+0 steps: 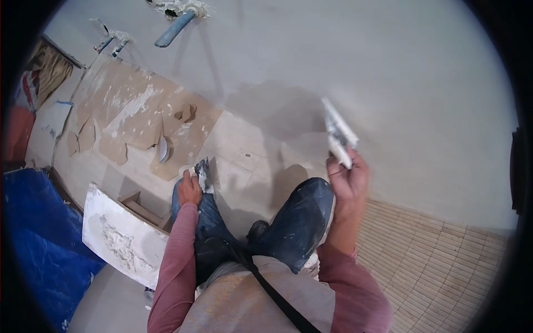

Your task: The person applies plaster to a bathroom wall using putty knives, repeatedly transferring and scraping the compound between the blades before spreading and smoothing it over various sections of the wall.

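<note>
In my right hand (352, 176) is a plastering trowel (340, 132), raised close to the wall. Its blade is smeared with white plaster and slightly blurred. My fingers are wrapped around it. My left hand (190, 190) rests by my left knee, closed on a putty knife (204, 175) with a dark, plaster-stained blade; its handle is mostly hidden by my fingers. Left of my left forearm lies a white board (114, 233) carrying a heap of wet-looking plaster (119, 240). The grey wall (411, 100) ahead has a smooth coat, with shadows falling on it.
Blue pipes (176, 28) stick out of the wall at the upper left. Torn brown cardboard (125, 94), splashed with plaster, covers part of the floor. A wooden frame (145, 210) stands beside the board. Blue sheeting (44, 238) lies at the left; narrow tiles (416, 250) are at the lower right.
</note>
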Demonstrator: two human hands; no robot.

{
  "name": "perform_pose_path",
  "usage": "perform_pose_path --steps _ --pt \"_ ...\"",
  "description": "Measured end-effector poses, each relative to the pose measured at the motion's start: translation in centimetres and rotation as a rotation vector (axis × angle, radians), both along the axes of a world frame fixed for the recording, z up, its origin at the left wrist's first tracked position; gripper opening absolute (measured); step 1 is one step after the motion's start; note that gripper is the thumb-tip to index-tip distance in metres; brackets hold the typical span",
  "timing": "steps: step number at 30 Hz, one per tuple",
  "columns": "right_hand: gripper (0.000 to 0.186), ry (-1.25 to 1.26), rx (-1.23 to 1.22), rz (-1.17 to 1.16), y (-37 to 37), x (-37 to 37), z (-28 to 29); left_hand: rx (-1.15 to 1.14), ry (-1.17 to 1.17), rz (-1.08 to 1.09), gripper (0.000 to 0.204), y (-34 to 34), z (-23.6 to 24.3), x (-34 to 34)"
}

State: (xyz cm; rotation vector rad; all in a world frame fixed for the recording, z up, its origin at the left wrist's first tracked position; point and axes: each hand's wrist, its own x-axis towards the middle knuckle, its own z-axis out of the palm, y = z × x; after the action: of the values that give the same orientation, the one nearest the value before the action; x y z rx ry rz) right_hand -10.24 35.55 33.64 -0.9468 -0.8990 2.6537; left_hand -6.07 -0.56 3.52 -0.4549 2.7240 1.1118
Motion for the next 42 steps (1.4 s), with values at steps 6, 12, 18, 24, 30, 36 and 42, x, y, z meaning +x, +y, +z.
perform_pose_path --steps 6,12,18,24,30,36,42 --pt "0.016 -0.469 0.024 0.074 -0.1 -1.2 -23.7 -0.024 -0.034 -0.003 0.035 -0.5 -0.6 0.0" --pt "0.012 -0.599 -0.085 -0.034 4.5 -3.2 -36.7 -0.024 0.016 -0.029 0.033 -0.4 0.1 -0.3" --pt "0.01 -0.622 -0.14 0.021 7.7 -3.4 -39.0 -0.029 0.022 -0.015 0.031 -0.4 0.0 -0.2" --pt "0.013 -0.59 -0.013 0.054 9.1 -3.1 -37.7 -0.006 0.014 -0.016 0.032 -0.4 0.1 0.0" --pt "0.007 -0.363 -0.305 -0.165 9.9 -2.4 -26.9 -0.033 0.005 -0.009 0.035 0.0 -0.1 0.0" --pt "0.017 -0.138 -0.491 -0.027 12.2 -0.6 -9.9 -0.016 0.028 -0.005 0.035 -0.2 -0.2 0.2" --pt "0.021 0.016 -0.144 -0.103 7.3 1.9 0.5 -0.021 0.022 -0.033 0.034 0.1 0.0 -0.1"
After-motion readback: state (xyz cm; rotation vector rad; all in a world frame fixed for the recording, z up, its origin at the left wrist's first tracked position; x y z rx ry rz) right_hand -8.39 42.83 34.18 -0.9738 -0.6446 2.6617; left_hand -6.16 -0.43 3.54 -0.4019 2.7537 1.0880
